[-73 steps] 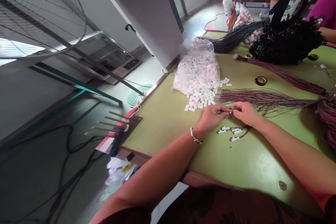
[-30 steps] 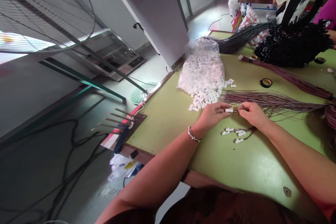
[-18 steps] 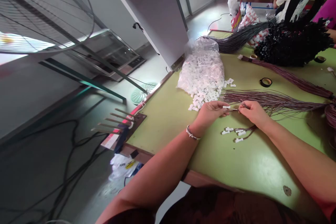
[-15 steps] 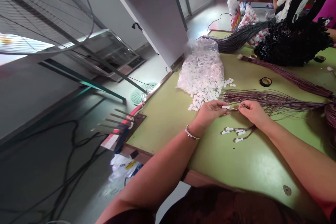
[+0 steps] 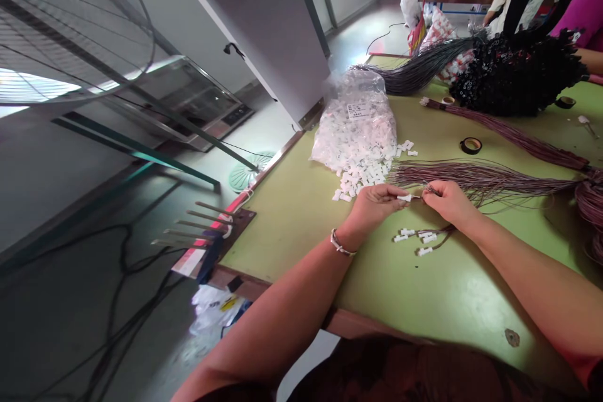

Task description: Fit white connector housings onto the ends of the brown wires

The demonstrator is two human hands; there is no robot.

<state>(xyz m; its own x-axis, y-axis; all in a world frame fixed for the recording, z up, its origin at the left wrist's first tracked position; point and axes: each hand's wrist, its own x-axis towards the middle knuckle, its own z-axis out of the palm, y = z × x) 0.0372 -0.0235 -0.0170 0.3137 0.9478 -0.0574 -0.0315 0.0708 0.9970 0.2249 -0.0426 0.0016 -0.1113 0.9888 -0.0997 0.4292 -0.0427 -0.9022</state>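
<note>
Between the thumb and fingers of my left hand (image 5: 377,206) is a small white plastic connector housing (image 5: 404,198). My right hand (image 5: 445,202) pinches thin dark wires (image 5: 431,190), and one wire end meets the housing; how deep it sits I cannot tell. Below my right hand, several wires fitted with white connectors (image 5: 428,238) lie on the green tabletop (image 5: 452,301). A long bundle of brownish wires (image 5: 499,176) stretches behind my hands to the right. Loose white housings (image 5: 360,179) spill from a clear plastic bag (image 5: 355,119) beyond my left hand.
A roll of black tape (image 5: 471,146) lies behind the wire bundle. Another tied wire bundle (image 5: 509,129) and a heap of black parts (image 5: 518,75) are farther back. Metal prongs (image 5: 198,226) stick out at the table's left edge. Other people sit at the back right.
The wire end and the housing have come closer together, leaving a shorter gap between my hands. The whole view has shifted slightly.
</note>
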